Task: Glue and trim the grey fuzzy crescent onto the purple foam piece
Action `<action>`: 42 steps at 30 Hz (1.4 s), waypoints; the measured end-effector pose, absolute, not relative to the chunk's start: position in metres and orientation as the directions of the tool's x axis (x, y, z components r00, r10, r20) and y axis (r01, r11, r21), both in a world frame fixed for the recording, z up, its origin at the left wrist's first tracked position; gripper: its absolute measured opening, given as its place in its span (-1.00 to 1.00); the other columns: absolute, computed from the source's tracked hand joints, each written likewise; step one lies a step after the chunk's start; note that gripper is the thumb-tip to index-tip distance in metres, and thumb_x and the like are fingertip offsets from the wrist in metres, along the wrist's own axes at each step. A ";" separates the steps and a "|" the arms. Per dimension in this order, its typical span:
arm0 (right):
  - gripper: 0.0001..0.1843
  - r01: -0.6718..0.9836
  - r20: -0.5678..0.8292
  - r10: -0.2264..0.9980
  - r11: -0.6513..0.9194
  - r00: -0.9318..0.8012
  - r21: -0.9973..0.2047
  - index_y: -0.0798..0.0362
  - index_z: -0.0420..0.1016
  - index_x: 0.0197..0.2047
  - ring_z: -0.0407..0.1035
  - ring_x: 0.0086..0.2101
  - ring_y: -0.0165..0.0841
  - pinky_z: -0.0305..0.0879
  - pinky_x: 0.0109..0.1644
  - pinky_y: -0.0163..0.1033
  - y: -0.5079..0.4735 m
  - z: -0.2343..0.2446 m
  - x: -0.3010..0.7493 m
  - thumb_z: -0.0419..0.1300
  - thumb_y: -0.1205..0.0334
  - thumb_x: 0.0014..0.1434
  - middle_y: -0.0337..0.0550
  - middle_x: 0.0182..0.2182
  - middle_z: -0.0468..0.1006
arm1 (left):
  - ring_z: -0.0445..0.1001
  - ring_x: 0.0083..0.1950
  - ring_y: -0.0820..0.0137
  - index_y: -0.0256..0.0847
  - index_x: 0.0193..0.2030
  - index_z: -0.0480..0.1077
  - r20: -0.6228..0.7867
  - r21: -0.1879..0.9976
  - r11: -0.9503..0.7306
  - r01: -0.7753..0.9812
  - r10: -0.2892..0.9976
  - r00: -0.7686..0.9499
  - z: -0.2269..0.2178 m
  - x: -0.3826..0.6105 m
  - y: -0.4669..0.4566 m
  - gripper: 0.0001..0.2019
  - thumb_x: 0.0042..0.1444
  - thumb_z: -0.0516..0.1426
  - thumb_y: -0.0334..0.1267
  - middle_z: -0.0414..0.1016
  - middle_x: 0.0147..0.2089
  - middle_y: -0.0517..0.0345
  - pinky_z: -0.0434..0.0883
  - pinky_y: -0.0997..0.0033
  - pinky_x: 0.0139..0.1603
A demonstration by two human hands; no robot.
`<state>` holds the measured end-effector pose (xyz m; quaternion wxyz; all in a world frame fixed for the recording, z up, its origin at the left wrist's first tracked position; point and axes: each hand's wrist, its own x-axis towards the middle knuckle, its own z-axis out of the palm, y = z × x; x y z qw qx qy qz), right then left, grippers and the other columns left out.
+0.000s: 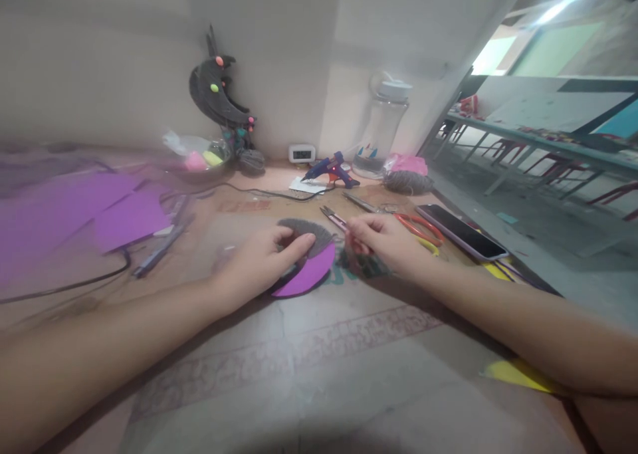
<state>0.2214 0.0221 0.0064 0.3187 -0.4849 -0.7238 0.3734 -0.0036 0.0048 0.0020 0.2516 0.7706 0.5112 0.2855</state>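
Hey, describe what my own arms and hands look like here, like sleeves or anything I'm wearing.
Your left forearm and right forearm are slender and bare, with no sleeves in view. Your left hand and right hand are ungloved. I see no watch or bracelet; blur hides finer details.

You can pass low over the pale printed table covering (319, 387) nearest you. Around your right hand (379, 241), slim pink-handled snips (333, 217), orange-handled metal scissors (366, 204) and a flat black-screened phone (461, 231) obstruct you; farther back, a blue glue gun (329, 169) and thin black cord (279, 193).
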 end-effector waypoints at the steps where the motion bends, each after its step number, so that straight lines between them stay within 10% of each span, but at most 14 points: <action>1: -0.53 0.490 0.183 0.940 0.309 -0.287 -0.815 0.09 0.39 -0.50 0.16 -0.58 -0.50 0.08 -0.47 -0.33 0.027 0.006 0.225 0.06 -0.10 0.24 -0.32 -0.64 0.29 | 0.23 -0.54 0.45 -0.20 -0.56 0.30 0.180 0.688 -0.346 0.638 0.933 0.311 0.001 -0.004 0.005 -0.54 0.21 0.01 0.10 0.28 -0.58 0.27 0.09 0.43 -0.53; 7: -0.80 0.471 0.341 0.921 0.390 -0.190 -0.791 0.08 0.46 -0.17 0.26 -0.48 -0.47 0.19 -0.38 -0.33 0.033 -0.002 0.228 0.10 0.15 0.24 -0.25 -0.42 0.46 | 0.19 -0.54 0.45 -0.18 -0.56 0.23 0.163 0.728 -0.331 0.601 0.934 0.317 -0.003 -0.003 0.008 -0.54 0.21 0.00 0.12 0.23 -0.57 0.28 0.07 0.42 -0.53; 13: -0.61 0.277 0.160 0.913 0.275 -0.375 -0.921 0.00 0.32 0.09 0.26 -0.56 -0.60 0.25 -0.53 -0.38 0.010 -0.001 0.213 0.17 0.11 0.22 -0.09 0.01 0.45 | 0.21 -0.51 0.44 -0.19 -0.55 0.25 0.190 0.728 -0.374 0.575 0.915 0.355 -0.003 -0.003 0.010 -0.57 0.24 -0.01 0.04 0.28 -0.54 0.26 0.09 0.42 -0.50; 42: -0.66 0.141 0.107 0.875 0.195 -0.472 -0.971 0.05 0.35 -0.05 0.22 -0.62 -0.59 0.17 -0.58 -0.42 0.017 -0.004 0.215 0.27 0.18 0.12 -0.40 -0.48 0.35 | 0.21 -0.48 0.43 -0.20 -0.52 0.26 0.164 0.731 -0.350 0.585 0.923 0.348 -0.006 -0.004 0.011 -0.54 0.23 -0.03 0.12 0.20 -0.54 0.28 0.09 0.41 -0.48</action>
